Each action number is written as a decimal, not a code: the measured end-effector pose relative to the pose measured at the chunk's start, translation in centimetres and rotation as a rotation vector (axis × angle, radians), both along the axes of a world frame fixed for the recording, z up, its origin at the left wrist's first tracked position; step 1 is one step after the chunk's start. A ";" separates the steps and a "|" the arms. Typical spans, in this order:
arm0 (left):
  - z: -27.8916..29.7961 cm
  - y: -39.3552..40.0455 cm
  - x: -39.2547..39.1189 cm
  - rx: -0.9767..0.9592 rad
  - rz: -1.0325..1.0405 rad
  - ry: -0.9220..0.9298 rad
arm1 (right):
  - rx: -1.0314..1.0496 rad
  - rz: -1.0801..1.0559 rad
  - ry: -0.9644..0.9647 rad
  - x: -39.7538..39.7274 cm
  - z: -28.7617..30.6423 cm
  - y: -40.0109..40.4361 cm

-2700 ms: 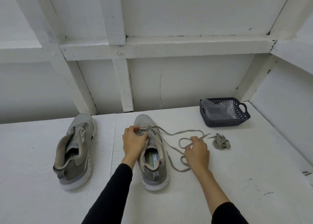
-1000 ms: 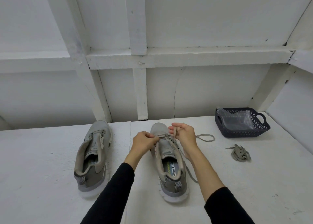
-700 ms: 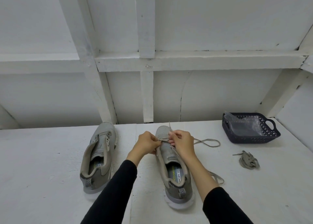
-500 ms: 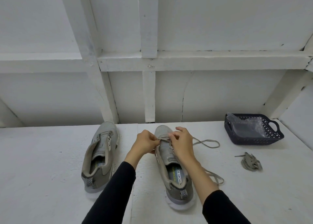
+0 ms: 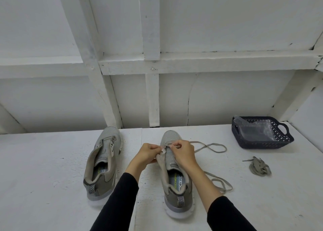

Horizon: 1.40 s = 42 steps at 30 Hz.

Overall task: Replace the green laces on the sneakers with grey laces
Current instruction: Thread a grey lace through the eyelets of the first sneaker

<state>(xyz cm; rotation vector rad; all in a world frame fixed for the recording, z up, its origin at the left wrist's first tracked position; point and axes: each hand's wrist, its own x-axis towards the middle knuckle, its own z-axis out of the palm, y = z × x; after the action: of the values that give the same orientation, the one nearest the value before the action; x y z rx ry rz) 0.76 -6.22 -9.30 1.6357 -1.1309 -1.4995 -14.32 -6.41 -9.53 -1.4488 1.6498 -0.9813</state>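
Where the flat grey lace enters the front eyelets of the right-hand grey mesh sneaker, which stands toe-away on the white painted tabletop, the left hand pinches the eyelet flap and the right hand pinches the lace, both with fingers curled tight. The lace's slack loops over the table to the right of that shoe, one loop near the toe, another by the right forearm. An unlaced matching grey sneaker stands to the left; a bundled grey-green lace lies well to the right, near a dark woven plastic basket holding a clear plastic bag.
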 end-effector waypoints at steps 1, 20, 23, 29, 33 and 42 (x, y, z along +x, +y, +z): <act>-0.1 0.0 0.0 0.000 0.003 0.012 | 0.008 0.022 0.029 0.0 -0.1 0.0; -0.1 0.6 -0.1 -0.036 0.044 0.087 | -0.008 0.218 0.306 0.5 -0.8 -0.2; -0.2 0.7 -0.2 -0.056 0.045 0.116 | -0.032 0.193 0.287 0.7 -0.9 0.0; -1.3 0.7 -1.4 -0.172 0.162 -0.018 | -0.104 0.104 0.152 0.5 -0.7 0.5; -0.8 0.8 -1.8 -0.244 0.261 -0.075 | -0.111 0.057 0.163 -0.1 0.0 1.5; 3.0 -0.2 1.9 -0.475 0.486 -0.220 | 0.061 0.032 0.242 -0.8 0.3 3.2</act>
<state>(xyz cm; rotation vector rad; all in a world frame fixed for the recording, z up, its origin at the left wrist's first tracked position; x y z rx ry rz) 2.62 -6.39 -6.25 1.6032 -1.0056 -0.6944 -15.17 -3.18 -9.22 -1.5974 1.8046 -0.7543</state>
